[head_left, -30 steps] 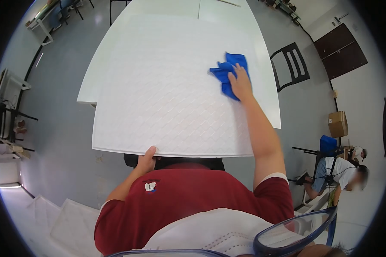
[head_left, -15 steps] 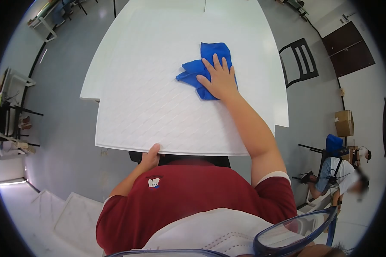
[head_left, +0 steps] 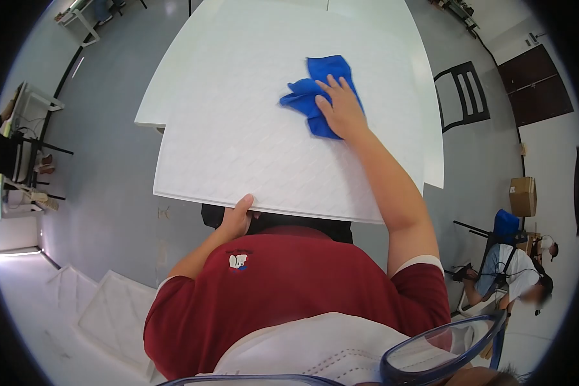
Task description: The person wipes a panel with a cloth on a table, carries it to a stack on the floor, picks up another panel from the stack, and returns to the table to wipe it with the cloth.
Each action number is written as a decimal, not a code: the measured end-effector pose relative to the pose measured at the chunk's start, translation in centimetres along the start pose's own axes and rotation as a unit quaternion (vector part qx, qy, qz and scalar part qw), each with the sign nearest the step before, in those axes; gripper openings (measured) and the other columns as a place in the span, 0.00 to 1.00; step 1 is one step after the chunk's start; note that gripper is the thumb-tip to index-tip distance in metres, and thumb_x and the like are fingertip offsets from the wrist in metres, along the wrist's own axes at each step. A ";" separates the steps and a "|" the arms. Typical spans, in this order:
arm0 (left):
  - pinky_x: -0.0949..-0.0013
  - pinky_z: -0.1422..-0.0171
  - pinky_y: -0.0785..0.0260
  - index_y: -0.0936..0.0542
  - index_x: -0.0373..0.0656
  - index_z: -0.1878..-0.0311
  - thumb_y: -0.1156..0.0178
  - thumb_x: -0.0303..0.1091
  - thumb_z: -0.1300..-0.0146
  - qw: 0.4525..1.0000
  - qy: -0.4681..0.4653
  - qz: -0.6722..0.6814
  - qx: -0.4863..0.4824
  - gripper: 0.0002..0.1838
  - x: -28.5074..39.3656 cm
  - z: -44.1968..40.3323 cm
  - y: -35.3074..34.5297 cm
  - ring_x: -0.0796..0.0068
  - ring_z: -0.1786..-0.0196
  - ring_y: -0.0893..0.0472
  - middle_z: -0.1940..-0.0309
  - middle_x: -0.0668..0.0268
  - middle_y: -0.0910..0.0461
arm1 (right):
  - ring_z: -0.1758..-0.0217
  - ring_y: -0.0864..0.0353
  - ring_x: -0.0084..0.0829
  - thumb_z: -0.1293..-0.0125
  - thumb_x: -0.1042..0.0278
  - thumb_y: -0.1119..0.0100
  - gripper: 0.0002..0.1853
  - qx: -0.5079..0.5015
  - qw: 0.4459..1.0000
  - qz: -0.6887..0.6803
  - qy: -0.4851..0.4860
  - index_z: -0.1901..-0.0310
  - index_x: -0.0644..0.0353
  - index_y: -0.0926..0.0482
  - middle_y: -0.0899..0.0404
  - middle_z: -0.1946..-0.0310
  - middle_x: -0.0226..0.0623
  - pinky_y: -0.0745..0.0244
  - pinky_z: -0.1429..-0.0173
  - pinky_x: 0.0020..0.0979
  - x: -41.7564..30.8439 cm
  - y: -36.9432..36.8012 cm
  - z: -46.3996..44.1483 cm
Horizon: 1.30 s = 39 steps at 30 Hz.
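Note:
A white panel [head_left: 238, 154] with a faint quilted pattern lies over a white table [head_left: 149, 109], its near edge in front of my body. My right hand [head_left: 345, 114] lies on a crumpled blue cloth [head_left: 325, 122] on the right part of the panel. Its fingers are spread and pressed down from above, not wrapped round the cloth. At the near left edge, my left hand [head_left: 237, 217] grips the panel, thumb on top. The other fingers are mostly hidden beneath the edge.
A black slatted chair [head_left: 462, 96] stands right of the table. Further right are a cardboard box [head_left: 522, 196] and a seated person [head_left: 518, 273]. White desks [head_left: 35, 100] line the left side. White panels [head_left: 119, 315] lie at lower left.
The view has shifted a little, so the table sits further right and higher. My right hand stays on the blue cloth, its fingers slightly more bent. My left hand keeps its hold.

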<state>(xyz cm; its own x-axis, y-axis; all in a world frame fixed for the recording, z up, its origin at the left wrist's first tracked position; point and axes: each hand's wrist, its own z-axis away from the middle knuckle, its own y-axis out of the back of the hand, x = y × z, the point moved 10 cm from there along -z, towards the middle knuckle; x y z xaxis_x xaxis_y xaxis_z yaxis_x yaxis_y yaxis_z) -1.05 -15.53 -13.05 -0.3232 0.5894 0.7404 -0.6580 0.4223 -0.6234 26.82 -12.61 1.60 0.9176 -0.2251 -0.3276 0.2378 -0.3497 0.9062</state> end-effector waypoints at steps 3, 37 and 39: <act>0.70 0.69 0.35 0.30 0.43 0.54 0.43 0.40 0.41 1.000 0.004 0.003 -0.016 0.16 -0.4 -0.2 0.1 0.73 0.67 0.26 0.66 0.65 0.26 | 0.32 0.45 0.53 0.37 0.53 0.50 0.27 0.007 0.994 -0.100 0.050 0.39 0.56 0.34 0.37 0.38 0.50 0.49 0.31 0.43 -4.4 -0.1 0.5; 0.74 0.62 0.34 0.25 0.36 0.51 0.53 0.54 0.36 0.918 0.116 -0.243 -0.290 0.27 0.3 2.6 -5.4 0.74 0.62 0.27 0.55 0.60 0.22 | 0.32 0.50 0.58 0.36 0.52 0.52 0.27 -0.036 0.966 -0.251 0.057 0.39 0.58 0.35 0.42 0.36 0.57 0.55 0.30 0.47 -13.5 -3.2 2.5; 0.74 0.58 0.33 0.26 0.35 0.47 0.55 0.53 0.34 0.910 0.137 -0.256 -0.296 0.28 0.4 2.9 -5.7 0.74 0.57 0.26 0.51 0.59 0.24 | 0.29 0.52 0.53 0.34 0.51 0.53 0.30 -0.066 0.929 -0.360 0.053 0.35 0.58 0.41 0.45 0.34 0.54 0.56 0.29 0.45 -14.8 -3.0 2.5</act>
<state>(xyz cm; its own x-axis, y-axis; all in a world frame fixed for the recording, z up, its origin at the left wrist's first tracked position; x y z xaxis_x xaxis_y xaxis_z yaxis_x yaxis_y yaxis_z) 0.57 -19.68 -8.47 0.1576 0.3267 0.9319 -0.1661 0.9390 -0.3011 11.70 -10.54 3.10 0.5295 0.1169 -0.8402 0.8328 -0.2598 0.4887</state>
